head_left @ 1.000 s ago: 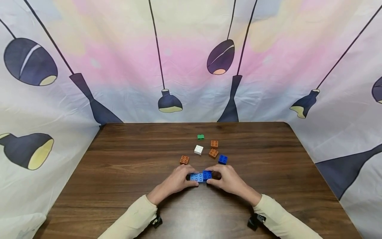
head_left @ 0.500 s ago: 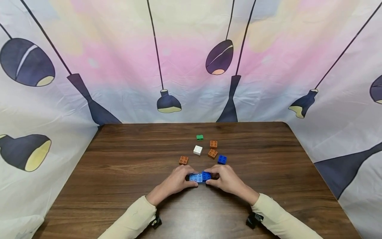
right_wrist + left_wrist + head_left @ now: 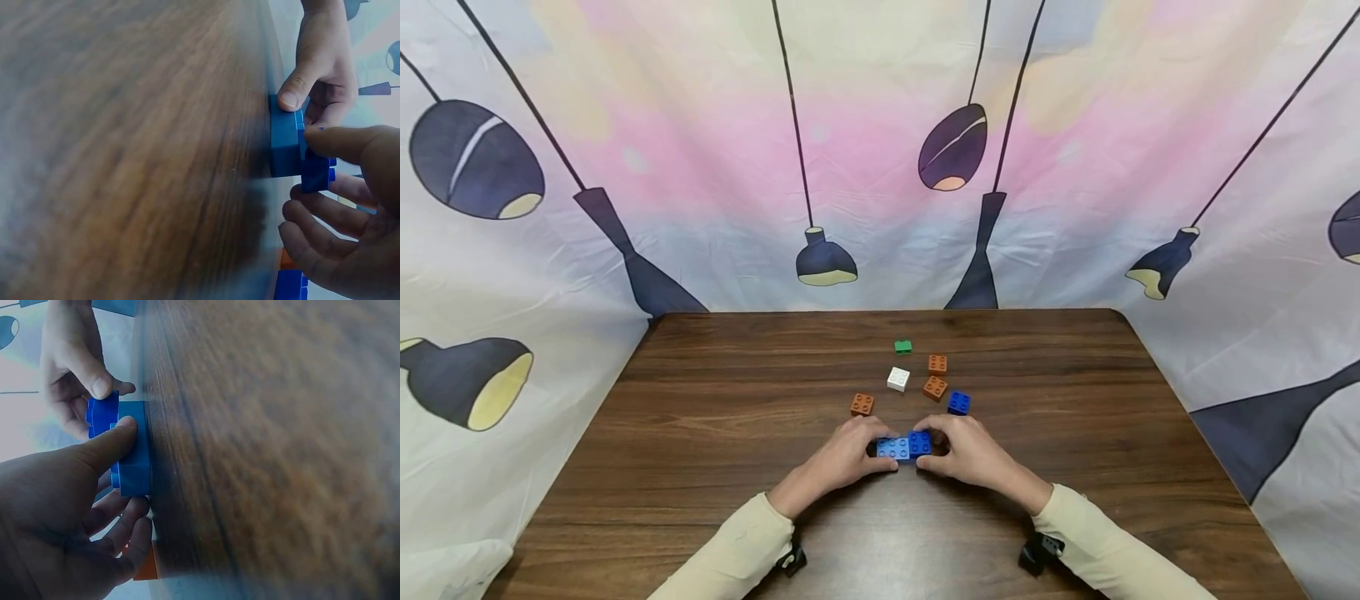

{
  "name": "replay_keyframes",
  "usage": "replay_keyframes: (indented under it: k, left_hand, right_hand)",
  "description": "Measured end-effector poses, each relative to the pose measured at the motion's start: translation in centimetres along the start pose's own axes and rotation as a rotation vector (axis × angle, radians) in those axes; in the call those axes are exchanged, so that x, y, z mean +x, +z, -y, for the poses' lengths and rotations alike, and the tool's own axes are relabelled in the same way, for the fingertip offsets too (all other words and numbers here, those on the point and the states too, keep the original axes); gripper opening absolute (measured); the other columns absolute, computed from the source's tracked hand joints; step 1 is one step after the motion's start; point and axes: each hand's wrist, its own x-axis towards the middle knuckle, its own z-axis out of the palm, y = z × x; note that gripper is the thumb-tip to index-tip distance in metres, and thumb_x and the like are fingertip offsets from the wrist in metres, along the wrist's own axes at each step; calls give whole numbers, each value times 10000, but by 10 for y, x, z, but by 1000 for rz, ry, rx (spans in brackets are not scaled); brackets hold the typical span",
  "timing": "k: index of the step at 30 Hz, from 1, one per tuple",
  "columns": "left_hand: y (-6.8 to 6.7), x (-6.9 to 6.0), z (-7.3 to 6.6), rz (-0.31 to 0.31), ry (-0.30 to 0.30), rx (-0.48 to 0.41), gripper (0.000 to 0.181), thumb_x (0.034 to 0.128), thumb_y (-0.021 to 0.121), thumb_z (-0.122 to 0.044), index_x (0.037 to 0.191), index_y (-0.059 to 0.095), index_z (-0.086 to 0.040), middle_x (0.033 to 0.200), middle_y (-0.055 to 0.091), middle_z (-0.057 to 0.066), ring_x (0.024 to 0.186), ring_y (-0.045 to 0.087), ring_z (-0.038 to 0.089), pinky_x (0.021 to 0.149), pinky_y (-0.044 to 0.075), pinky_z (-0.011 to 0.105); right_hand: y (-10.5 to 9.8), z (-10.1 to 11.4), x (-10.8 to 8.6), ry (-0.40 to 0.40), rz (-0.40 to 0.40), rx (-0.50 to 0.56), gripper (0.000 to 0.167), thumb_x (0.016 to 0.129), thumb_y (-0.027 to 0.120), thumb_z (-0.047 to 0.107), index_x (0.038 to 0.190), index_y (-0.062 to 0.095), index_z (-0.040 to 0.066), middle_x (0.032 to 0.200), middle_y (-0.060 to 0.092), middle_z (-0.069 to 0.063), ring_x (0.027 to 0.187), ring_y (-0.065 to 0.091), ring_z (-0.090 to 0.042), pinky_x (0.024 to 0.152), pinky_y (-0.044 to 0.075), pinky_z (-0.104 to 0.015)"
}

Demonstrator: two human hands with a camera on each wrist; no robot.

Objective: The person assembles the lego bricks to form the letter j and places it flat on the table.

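A light blue brick (image 3: 892, 448) stands on the table near its middle, studs upward. My left hand (image 3: 850, 452) holds it from the left, with the thumb on its near side and fingers at its far side. On its right end sits a dark blue brick (image 3: 920, 442), one level higher and jutting out past that end, as both wrist views show. My right hand (image 3: 972, 450) pinches this dark blue brick between thumb and fingers. In the right wrist view, the right thumb covers part of the dark blue brick (image 3: 315, 174).
Beyond the hands lie another dark blue brick (image 3: 958, 403), a white brick (image 3: 898, 379), a green brick (image 3: 902, 347), and three orange-brown bricks, one of them (image 3: 862, 404) just past the left hand. A printed cloth (image 3: 880, 167) hangs behind the wooden table (image 3: 715, 400).
Both hands keep their places at the two joined bricks. The right thumb has shifted slightly toward the near side. The loose bricks lie as before.
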Motion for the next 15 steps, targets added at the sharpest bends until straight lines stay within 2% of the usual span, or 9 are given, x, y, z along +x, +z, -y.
replay_keyframes:
  k: [5,10,15]
  left_hand:
    - [-1,-1,1,22,-27,-38,425,885,813,-316,1233,718,-91,1131,716,38,1052,637,213,916,488,439]
    - [-5,-3,0,45,-54,-61,494,886,799,-363,1278,682,-86,1199,698,57,1122,623,240,950,478,480]
    - [-12,-4,3,2,-53,-91,438,951,735,-352,1280,671,-70,1190,705,55,1111,646,223,942,512,454]
  right_hand:
    - [1,0,4,-27,28,-19,494,853,851,306,1279,691,112,1185,718,-14,935,639,-85,764,516,-294]
    - [6,-1,8,-51,16,-39,427,853,851,296,1216,722,113,1146,736,-8,998,676,-133,822,539,-339]
    - [8,-1,9,-50,11,-45,371,855,850,261,1174,735,112,1093,745,-8,980,689,-159,822,552,-372]
